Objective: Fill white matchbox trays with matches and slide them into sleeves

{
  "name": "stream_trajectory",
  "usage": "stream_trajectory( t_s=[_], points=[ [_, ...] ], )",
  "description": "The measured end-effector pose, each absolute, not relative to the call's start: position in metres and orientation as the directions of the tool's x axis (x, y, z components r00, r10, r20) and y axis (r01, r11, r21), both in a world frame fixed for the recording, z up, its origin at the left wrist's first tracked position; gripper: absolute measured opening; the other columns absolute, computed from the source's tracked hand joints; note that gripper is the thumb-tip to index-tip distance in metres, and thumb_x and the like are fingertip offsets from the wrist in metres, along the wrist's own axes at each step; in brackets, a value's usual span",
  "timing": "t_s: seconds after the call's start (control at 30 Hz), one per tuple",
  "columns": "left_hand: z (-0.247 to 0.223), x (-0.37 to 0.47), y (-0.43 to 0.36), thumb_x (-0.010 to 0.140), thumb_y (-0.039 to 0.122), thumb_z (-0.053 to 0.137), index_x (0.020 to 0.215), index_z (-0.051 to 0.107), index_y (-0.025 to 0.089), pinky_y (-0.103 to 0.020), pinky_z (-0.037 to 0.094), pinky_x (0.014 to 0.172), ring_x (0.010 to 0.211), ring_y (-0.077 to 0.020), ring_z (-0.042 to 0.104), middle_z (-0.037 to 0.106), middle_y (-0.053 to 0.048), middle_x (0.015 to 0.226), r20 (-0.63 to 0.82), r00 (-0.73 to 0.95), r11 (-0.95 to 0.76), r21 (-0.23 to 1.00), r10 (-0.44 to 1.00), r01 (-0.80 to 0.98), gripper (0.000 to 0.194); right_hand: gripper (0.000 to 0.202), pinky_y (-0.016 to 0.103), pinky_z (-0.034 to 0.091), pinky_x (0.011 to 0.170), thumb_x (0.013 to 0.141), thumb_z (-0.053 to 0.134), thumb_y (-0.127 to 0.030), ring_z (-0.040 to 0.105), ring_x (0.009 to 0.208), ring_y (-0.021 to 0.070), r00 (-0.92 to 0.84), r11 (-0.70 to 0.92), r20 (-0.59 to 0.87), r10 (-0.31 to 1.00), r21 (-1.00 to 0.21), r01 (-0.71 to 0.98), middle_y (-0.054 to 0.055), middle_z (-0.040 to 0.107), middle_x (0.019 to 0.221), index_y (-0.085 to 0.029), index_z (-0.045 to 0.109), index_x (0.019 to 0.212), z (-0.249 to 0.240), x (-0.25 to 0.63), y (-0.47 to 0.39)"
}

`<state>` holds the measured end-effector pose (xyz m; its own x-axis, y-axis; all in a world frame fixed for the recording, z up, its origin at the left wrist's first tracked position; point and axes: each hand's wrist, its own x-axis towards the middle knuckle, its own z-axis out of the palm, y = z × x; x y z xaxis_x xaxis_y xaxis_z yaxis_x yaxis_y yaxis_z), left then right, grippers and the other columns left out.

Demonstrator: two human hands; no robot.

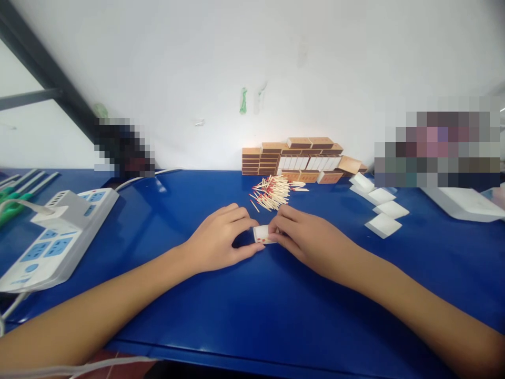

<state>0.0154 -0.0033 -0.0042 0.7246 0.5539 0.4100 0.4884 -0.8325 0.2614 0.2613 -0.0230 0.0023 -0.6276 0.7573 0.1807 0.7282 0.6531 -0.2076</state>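
Observation:
On the blue table a small white matchbox tray (260, 230) lies between my two hands. My left hand (223, 234) grips its left end, thumb on the near side and fingers on the far side. My right hand (298, 231) is closed over the tray's right part, fingertips pinched together. A few matches with red heads (263, 240) show inside along the near wall, reaching toward my right fingertips, which cover the rest of them. Just beyond the hands is a loose pile of matches (272, 192), most red heads pointing left.
Stacked matchboxes (272, 158) stand against the wall behind the pile. Several white empty trays (383, 225) lie in a row at the right, near a larger white container (461, 204). A white power strip (59, 237) with a plugged-in adapter and cables occupies the left.

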Motion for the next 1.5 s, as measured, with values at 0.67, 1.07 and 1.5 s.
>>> stream_trajectory(
  t_s=[0.67, 1.07, 1.5],
  points=[
    [-0.005, 0.017, -0.007, 0.097, 0.043, 0.069, 0.113, 0.072, 0.015, -0.036, 0.051, 0.079, 0.085, -0.0208, 0.06, 0.069, -0.007, 0.093, 0.407, 0.746, -0.85, 0.273, 0.527, 0.451, 0.032, 0.02, 0.033, 0.042, 0.069, 0.093, 0.074, -0.04, 0.06, 0.075, 0.0195, -0.241, 0.447, 0.469, 0.85, -0.399, 0.8, 0.004, 0.067, 0.085, -0.021, 0.071, 0.088, -0.01, 0.264, 0.024],
    [-0.004, 0.016, -0.005, 0.095, 0.041, 0.071, 0.112, 0.073, 0.015, -0.036, 0.052, 0.081, 0.086, -0.0197, 0.062, 0.069, -0.006, 0.094, 0.405, 0.729, -0.834, 0.288, 0.551, 0.47, 0.031, 0.023, 0.036, 0.044, 0.074, 0.102, 0.059, -0.03, 0.063, 0.091, 0.0248, -0.377, 0.467, 0.443, 0.813, -0.112, 0.877, 0.008, 0.066, 0.092, -0.018, 0.07, 0.087, -0.017, 0.263, 0.028],
    [-0.002, 0.01, 0.004, 0.096, 0.044, 0.07, 0.113, 0.074, 0.017, -0.036, 0.052, 0.082, 0.088, -0.0207, 0.063, 0.07, -0.007, 0.096, 0.37, 0.705, -0.796, 0.298, 0.605, 0.527, 0.032, 0.015, 0.033, 0.049, 0.072, 0.101, 0.061, -0.03, 0.062, 0.081, 0.0202, -0.538, 0.683, 0.433, 0.723, -0.332, 0.651, 0.006, 0.066, 0.09, -0.021, 0.071, 0.096, 0.008, 0.282, 0.005]
  ],
)
